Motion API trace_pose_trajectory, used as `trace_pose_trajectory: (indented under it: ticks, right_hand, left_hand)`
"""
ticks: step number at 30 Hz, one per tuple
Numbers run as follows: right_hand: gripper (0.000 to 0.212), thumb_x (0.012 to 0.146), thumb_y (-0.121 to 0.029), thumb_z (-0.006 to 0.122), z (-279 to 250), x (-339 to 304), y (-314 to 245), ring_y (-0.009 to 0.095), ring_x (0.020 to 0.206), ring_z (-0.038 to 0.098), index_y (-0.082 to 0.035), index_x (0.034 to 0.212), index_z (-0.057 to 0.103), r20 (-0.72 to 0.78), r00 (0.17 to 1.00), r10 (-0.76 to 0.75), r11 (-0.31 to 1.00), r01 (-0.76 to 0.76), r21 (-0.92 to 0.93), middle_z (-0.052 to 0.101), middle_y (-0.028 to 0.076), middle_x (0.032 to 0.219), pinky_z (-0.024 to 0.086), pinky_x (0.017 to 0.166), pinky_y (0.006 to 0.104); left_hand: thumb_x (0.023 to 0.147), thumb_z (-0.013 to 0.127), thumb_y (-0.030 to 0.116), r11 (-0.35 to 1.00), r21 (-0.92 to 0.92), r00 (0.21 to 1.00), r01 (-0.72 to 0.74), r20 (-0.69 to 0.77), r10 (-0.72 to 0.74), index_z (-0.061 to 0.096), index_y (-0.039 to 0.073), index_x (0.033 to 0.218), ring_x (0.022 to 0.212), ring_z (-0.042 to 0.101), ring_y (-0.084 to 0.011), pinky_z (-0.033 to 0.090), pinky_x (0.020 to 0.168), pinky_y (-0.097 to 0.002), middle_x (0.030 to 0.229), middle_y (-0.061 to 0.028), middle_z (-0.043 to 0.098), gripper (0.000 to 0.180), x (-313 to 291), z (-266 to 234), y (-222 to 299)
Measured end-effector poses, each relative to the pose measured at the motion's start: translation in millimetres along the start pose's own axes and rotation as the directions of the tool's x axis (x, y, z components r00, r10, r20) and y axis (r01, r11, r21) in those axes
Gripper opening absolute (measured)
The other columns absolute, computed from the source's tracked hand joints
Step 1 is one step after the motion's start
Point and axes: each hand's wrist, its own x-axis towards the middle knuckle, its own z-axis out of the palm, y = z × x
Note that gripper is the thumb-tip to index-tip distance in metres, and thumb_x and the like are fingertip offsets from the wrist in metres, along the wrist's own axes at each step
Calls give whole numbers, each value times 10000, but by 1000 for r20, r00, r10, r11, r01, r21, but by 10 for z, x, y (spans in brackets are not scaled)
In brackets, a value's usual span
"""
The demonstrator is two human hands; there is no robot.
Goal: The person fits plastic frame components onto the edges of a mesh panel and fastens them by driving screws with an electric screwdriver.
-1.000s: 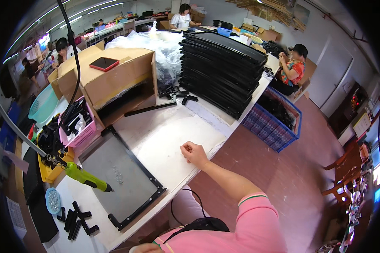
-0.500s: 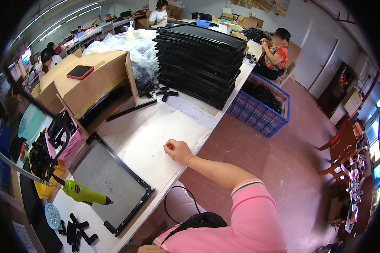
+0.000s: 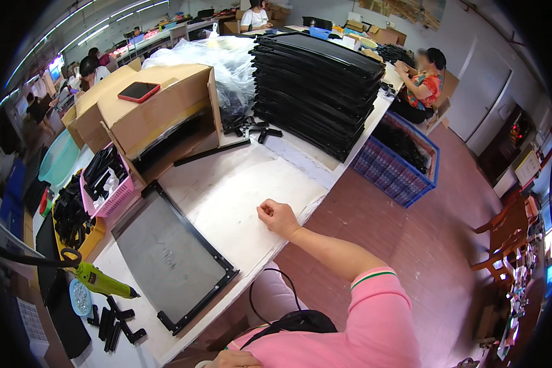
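My right hand [image 3: 279, 219] is over the white tabletop near its front edge, fingers curled closed; whatever they hold, if anything, is too small to make out. My left hand [image 3: 234, 359] shows only partly at the lower edge, close to my body, its fingers mostly hidden. Between the hands and the parts baskets lies a grey mesh-like panel [image 3: 172, 264] with black frame strips along some sides. A green electric screwdriver [image 3: 106, 282] hangs left of the panel, held by neither hand. Black corner pieces and short bars [image 3: 115, 322] lie below it, beside a blue dish of small screws [image 3: 80, 297].
A tall stack of black frames [image 3: 316, 92] stands at the back, beside an open cardboard box [image 3: 165, 113] with a phone [image 3: 139, 92] on top. Pink [image 3: 113, 195] and yellow [image 3: 92, 239] baskets hold black parts. A blue crate [image 3: 405, 181] stands on the floor; a co-worker [image 3: 424, 86] sits beyond.
The whole scene has shifted right in view as my head turned. The hanging screwdriver has swung left, away from the panel. More of my left hand shows; my right hand stays closed over the table.
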Motion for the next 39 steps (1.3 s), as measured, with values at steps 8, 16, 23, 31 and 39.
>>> trace_pose_trajectory:
  ticks: [8, 16, 23, 31, 39]
  right_hand:
    - [206, 935, -201, 654, 3, 0, 3, 96, 443, 561, -4, 872, 646, -6, 1000, -25, 999, 25, 30, 610, 30, 607, 452, 463, 243]
    - [221, 898, -229, 665, 1, 4, 22, 186, 559, 642, -13, 851, 658, -40, 996, -77, 997, 76, -29, 669, 100, 674, 529, 576, 310]
    - [219, 895, -228, 664, -8, 19, -2, 205, 568, 650, -13, 854, 657, 1, 1000, -8, 999, 8, -44, 677, 117, 690, 529, 585, 321]
    - [203, 889, -229, 660, 15, 11, 64, 208, 549, 643, -29, 857, 656, -7, 1000, -14, 1000, 14, -12, 676, 115, 679, 523, 574, 320]
    - [197, 934, -209, 640, 46, 27, 103, 90, 462, 535, -18, 890, 647, -63, 984, -168, 984, 163, -72, 611, 32, 623, 456, 480, 259]
  left_hand:
    - [670, 654, 206, 997, -41, 997, 72, -13, -73, 632, 22, 717, 585, 597, -228, 425, 489, -333, 705, -90, 628, 191, 0, -6, 88]
    - [699, 669, 225, 995, -30, 995, 95, -5, -95, 631, 20, 721, 602, 614, -236, 451, 506, -330, 715, -96, 637, 209, 16, -20, 89]
    - [691, 669, 199, 997, -51, 998, 59, 36, -57, 641, 14, 722, 624, 631, -247, 464, 516, -333, 751, -116, 658, 190, 77, -50, 48]
    - [667, 628, 97, 908, 412, 988, 73, -155, -9, 623, 14, 662, 555, 619, -241, 425, 472, -334, 658, -106, 633, 84, 223, -428, 177]
    - [708, 725, 12, 869, 429, 968, 246, -160, -195, 600, 9, 665, 543, 586, -284, 439, 505, -376, 659, -119, 619, 133, 41, -236, -16]
